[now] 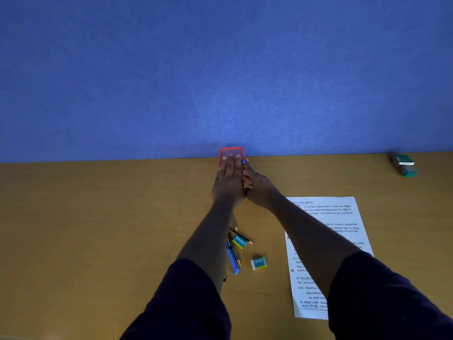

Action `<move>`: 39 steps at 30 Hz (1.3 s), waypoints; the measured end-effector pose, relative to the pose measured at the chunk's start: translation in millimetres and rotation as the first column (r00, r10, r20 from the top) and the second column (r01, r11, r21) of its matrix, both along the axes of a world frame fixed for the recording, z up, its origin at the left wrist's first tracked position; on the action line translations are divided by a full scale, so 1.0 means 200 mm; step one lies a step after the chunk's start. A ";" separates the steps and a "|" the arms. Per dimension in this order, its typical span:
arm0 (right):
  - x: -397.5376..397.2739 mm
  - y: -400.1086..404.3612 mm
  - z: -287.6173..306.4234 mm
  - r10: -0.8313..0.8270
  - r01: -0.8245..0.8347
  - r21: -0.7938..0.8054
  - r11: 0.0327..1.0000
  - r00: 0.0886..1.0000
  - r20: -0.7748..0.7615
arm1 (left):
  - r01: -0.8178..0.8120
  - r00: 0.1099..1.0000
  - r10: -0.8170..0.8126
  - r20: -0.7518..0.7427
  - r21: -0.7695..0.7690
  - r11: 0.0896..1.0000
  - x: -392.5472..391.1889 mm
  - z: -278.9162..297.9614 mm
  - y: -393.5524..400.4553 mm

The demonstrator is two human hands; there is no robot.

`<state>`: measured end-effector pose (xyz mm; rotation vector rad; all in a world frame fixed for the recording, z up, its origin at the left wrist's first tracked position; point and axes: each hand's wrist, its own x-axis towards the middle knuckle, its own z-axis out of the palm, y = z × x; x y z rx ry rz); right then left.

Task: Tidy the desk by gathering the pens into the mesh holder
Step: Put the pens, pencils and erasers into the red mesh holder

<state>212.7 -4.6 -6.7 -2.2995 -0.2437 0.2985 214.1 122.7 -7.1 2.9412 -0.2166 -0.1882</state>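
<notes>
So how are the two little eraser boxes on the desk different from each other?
The eraser box nearer the hands lies on top of the pencils, while the other eraser box sits alone on the bare desk. The first shows its broad printed face turned at an angle; the second also shows a striped end. The second lies closer to the printed sheet. Both are teal and yellow with the same white lettering.

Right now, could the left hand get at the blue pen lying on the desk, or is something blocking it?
Probably yes. The blue pen lies uncovered beside the left forearm. The left hand rests on the red holder, so it must let go and pull back first.
</notes>
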 end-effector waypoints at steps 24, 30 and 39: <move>-0.58 0.04 -0.11 0.065 -0.074 -0.358 0.931 0.997 -0.036 | -0.113 0.987 0.119 0.111 -0.067 0.991 -0.72 -0.03 0.23; -0.64 0.07 -0.14 0.062 -0.079 -0.333 0.939 0.996 -0.063 | 0.000 1.000 0.000 0.012 0.012 1.000 -0.77 -0.07 0.16; -0.69 -0.02 -0.17 0.145 -0.132 -0.391 0.911 0.989 0.003 | 0.058 0.998 -0.053 -0.039 0.155 0.986 -0.72 -0.04 0.12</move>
